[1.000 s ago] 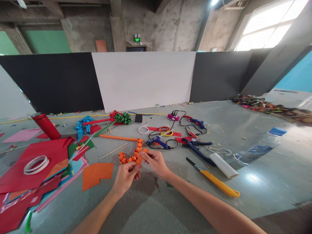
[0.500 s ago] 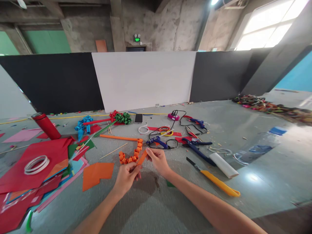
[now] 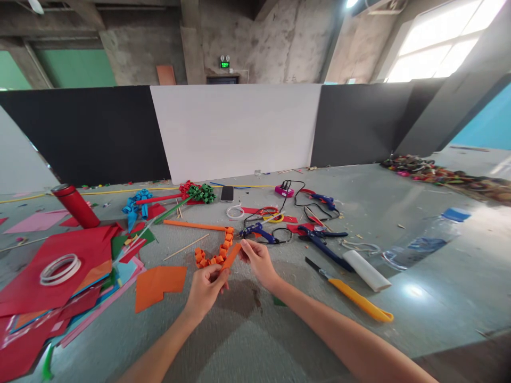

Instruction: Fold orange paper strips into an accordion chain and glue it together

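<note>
Between my two hands runs a short orange paper strip (image 3: 231, 257), tilted up toward the right. My left hand (image 3: 205, 290) pinches its lower end, fingers closed. At the upper end, my right hand (image 3: 257, 261) holds the strip between thumb and fingertips. Just beyond them, a curved chain of orange paper curls (image 3: 228, 240) lies on the floor, touching the end of an orange paper-wrapped stick (image 3: 195, 225). A blue glue gun (image 3: 258, 232) rests past my right hand. Orange paper sheets (image 3: 159, 283) lie left of my left hand.
To the left are stacked red paper (image 3: 91, 255), white tape rolls (image 3: 59, 269) and a red bottle (image 3: 77, 207). On the right lie blue-handled pruning shears (image 3: 325, 247), a yellow-handled knife (image 3: 359, 300), a white roll (image 3: 366, 271) and a clear water bottle (image 3: 425, 239). Further back is a phone (image 3: 227, 194).
My hands have drawn slightly apart, the left shifting a little left, so more of the orange strip shows between them. The things on the floor have stayed put.
</note>
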Tool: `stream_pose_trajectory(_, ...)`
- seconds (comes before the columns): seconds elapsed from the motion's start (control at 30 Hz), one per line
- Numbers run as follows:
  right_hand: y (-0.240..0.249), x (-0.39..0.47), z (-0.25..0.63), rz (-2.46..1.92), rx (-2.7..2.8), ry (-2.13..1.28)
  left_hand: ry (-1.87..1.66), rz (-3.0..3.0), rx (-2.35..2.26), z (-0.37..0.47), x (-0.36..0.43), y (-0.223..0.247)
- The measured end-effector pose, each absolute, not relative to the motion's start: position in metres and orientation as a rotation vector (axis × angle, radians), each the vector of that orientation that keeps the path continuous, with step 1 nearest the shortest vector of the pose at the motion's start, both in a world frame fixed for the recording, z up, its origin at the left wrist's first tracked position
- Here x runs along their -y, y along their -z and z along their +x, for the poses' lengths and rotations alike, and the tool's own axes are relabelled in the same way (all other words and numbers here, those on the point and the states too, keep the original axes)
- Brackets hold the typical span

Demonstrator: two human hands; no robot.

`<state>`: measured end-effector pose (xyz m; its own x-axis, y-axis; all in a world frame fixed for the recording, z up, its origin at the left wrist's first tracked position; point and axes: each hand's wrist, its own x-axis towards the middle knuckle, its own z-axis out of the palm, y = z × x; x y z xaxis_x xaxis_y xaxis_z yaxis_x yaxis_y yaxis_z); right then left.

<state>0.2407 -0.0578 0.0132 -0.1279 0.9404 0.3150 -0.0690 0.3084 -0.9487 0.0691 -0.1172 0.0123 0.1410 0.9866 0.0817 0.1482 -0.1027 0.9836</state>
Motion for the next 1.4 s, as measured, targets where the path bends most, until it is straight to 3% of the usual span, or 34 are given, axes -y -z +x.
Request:
stream_pose_trajectory(0.27, -0.015, 0.056, 0.241, -0.806, 1.325, -1.114, -1.290, 1.339, -1.187, 0.065, 0.114, -0.014)
stream_pose_trajectory(0.73, -0.019, 0.061, 0.242, -0.797, 1.473, -1.095, -1.290, 1.329, -1.187, 0.063, 0.113, -0.012)
stream_pose_trajectory(1.2, -0.018, 0.068, 0.235, -0.670, 1.598, -1.353, -1.160, 1.449, -1.132, 0.067, 0.119, -0.017)
stream_pose_trajectory(1.4, -0.015, 0.069, 0.238, -0.746, 1.702, -1.206, -1.083, 1.468, -1.162, 0.069, 0.119, -0.018)
